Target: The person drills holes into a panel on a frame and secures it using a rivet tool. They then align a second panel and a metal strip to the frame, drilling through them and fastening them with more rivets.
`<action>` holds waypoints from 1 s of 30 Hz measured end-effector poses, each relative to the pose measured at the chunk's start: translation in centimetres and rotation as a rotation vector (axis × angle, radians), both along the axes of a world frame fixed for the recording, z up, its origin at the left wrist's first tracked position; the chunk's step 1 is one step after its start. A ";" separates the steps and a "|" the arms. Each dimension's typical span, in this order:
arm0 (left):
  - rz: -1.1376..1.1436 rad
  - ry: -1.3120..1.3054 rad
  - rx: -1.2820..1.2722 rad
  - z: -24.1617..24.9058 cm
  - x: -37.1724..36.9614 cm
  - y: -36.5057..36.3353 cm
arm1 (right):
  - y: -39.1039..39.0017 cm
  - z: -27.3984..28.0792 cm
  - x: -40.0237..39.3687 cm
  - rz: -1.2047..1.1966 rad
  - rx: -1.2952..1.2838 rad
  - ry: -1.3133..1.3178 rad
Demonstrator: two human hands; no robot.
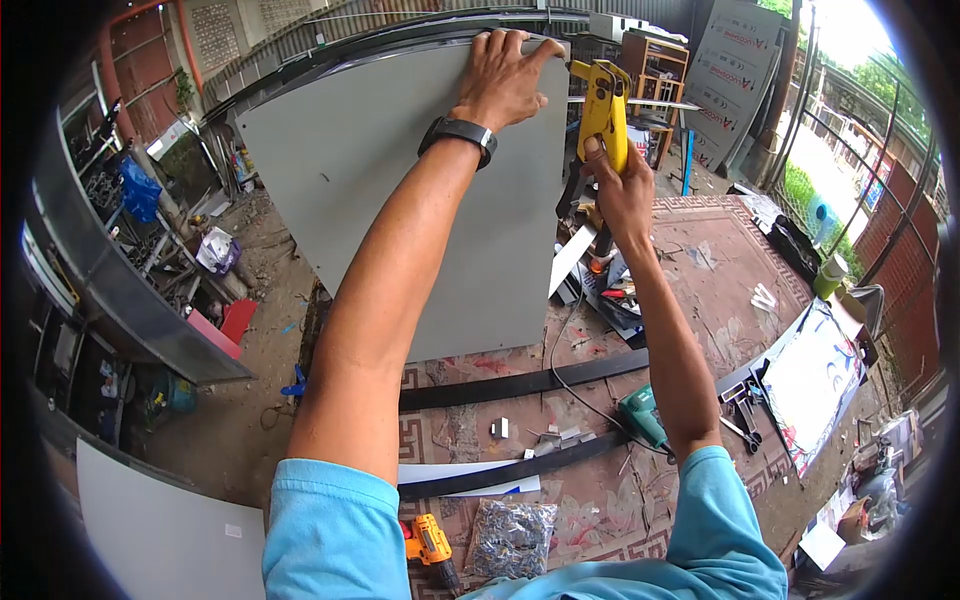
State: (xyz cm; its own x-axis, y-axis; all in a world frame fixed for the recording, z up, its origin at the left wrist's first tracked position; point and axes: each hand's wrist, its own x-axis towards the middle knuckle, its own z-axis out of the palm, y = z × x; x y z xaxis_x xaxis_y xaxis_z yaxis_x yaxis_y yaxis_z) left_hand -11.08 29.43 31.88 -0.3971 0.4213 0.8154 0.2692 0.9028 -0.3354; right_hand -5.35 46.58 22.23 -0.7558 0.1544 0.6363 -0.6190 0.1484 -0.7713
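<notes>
A reddish patterned table spreads out below, crowded with gear. Nearest the body lie an orange drill and a clear bag of small metal parts. Two long black strips cross the table, the nearer one lying over a white strip. A green power tool sits between the strips' right ends, partly hidden by the right forearm, and its black cord runs across the farther strip. Scissors lie to the right, next to a white sheet with coloured markings; a green cup stands beyond. Farther off are a wooden shelf and a leaning printed board.

A big gray panel stands tilted in front of the person, covering what is behind it, while the left forearm cuts across its face. The left hand is at the panel's top edge near the right corner, fingers bent over the rim and thumb on the near side. Just right of that corner, the right hand has its fingers closed around the handle of a yellow tool, thumb against it, head upward. Whether the tool touches the panel, I cannot tell.
</notes>
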 end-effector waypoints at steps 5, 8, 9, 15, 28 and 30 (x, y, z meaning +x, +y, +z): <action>0.001 0.021 -0.007 0.0 -0.1 -0.1 | 0.2 0.1 0.3 -0.016 0.037 -0.053; -0.001 0.029 -0.020 0.0 -0.1 -0.1 | 0.0 0.1 0.3 0.016 -0.008 -0.017; -0.001 0.026 -0.019 0.0 -0.1 -0.1 | 0.0 0.2 0.3 0.007 0.012 -0.004; 0.016 0.066 -0.042 0.0 -0.1 -0.3 | -0.2 0.4 0.4 0.005 0.012 -0.027; 0.048 0.073 -0.076 -0.1 -0.2 -0.3 | 0.8 1.2 0.8 0.034 0.077 -0.100; 0.054 0.068 -0.076 -0.2 -0.3 -0.3 | 1.0 1.3 0.8 0.030 0.098 -0.097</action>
